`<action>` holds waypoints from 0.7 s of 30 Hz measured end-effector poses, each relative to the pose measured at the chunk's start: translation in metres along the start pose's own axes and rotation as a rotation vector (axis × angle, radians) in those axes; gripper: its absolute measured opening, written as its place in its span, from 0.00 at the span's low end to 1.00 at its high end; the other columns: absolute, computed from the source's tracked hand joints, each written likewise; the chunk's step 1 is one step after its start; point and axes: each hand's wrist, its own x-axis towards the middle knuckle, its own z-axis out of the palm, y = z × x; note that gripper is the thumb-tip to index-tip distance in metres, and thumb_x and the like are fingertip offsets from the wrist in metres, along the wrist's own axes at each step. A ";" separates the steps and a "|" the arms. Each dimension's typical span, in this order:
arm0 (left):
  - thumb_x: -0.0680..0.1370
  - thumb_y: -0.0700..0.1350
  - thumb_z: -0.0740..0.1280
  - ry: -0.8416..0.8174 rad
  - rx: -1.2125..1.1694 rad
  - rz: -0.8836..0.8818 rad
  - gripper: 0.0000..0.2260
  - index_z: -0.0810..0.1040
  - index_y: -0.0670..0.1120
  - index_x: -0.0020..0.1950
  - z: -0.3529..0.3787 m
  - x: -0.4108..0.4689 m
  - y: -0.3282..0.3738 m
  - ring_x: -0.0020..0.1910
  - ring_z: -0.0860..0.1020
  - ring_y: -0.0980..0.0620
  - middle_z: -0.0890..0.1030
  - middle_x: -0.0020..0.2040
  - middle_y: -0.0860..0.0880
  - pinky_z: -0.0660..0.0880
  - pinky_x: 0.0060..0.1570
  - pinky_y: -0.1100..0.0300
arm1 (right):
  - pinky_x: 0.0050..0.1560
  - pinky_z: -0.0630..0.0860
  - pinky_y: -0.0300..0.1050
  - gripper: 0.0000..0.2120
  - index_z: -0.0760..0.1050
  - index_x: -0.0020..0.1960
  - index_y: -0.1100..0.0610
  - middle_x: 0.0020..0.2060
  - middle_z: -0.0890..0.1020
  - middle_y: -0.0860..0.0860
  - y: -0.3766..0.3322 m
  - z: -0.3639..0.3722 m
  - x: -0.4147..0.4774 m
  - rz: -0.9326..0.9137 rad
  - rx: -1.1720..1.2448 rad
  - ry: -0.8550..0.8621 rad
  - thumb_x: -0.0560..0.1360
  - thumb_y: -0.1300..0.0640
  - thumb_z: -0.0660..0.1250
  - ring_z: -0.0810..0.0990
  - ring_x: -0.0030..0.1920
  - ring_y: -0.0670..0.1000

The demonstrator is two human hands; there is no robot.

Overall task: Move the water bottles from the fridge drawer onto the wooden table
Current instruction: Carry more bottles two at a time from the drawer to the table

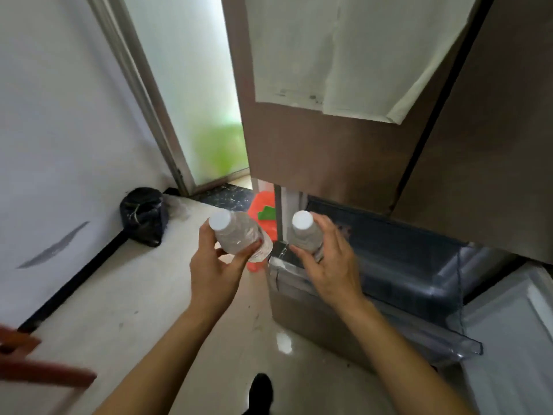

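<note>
I hold two clear water bottles with white caps. My left hand (216,269) grips one water bottle (238,235), tilted with its cap toward me, over the floor left of the fridge. My right hand (330,266) grips the other water bottle (306,232), upright, above the left front corner of the pulled-out fridge drawer (404,265). The drawer is a dark, clear-plastic bin; its visible inside shows no bottles. A brown wooden edge (39,366) at the lower left is blurred; I cannot tell whether it is the table.
The brown fridge door (329,151) with white paper sheets stands above the drawer. A black bag (143,215) sits by the white wall at left. An orange and green object (263,214) lies on the floor behind the bottles. A frosted glass door is at the back.
</note>
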 end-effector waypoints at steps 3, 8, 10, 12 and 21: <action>0.70 0.50 0.77 0.123 0.069 -0.040 0.31 0.68 0.51 0.70 -0.060 -0.023 -0.008 0.53 0.77 0.62 0.77 0.59 0.63 0.75 0.51 0.63 | 0.65 0.72 0.53 0.33 0.59 0.75 0.44 0.72 0.72 0.49 -0.041 0.031 0.001 -0.076 0.058 -0.045 0.75 0.43 0.72 0.74 0.69 0.53; 0.71 0.50 0.76 0.281 0.149 -0.132 0.30 0.68 0.57 0.69 -0.175 -0.065 -0.029 0.55 0.75 0.60 0.74 0.57 0.70 0.74 0.53 0.63 | 0.64 0.71 0.51 0.33 0.55 0.76 0.42 0.71 0.73 0.49 -0.130 0.091 -0.021 -0.207 0.154 -0.191 0.77 0.43 0.69 0.73 0.68 0.52; 0.71 0.50 0.76 0.359 0.180 -0.167 0.30 0.68 0.55 0.70 -0.225 -0.084 -0.042 0.57 0.75 0.55 0.75 0.60 0.62 0.76 0.54 0.57 | 0.61 0.74 0.52 0.32 0.58 0.76 0.46 0.69 0.75 0.50 -0.168 0.120 -0.036 -0.274 0.200 -0.239 0.77 0.45 0.69 0.75 0.65 0.53; 0.71 0.49 0.76 0.417 0.212 -0.213 0.32 0.66 0.56 0.71 -0.273 -0.101 -0.057 0.58 0.75 0.54 0.74 0.61 0.60 0.76 0.53 0.57 | 0.61 0.72 0.47 0.31 0.62 0.76 0.49 0.68 0.76 0.50 -0.205 0.151 -0.053 -0.311 0.228 -0.299 0.77 0.47 0.70 0.74 0.65 0.51; 0.71 0.49 0.76 0.644 0.343 -0.382 0.35 0.64 0.55 0.75 -0.510 -0.188 -0.138 0.64 0.74 0.49 0.75 0.67 0.52 0.76 0.61 0.44 | 0.56 0.66 0.30 0.33 0.54 0.75 0.34 0.63 0.67 0.25 -0.393 0.325 -0.159 -0.468 0.364 -0.631 0.78 0.46 0.69 0.68 0.59 0.29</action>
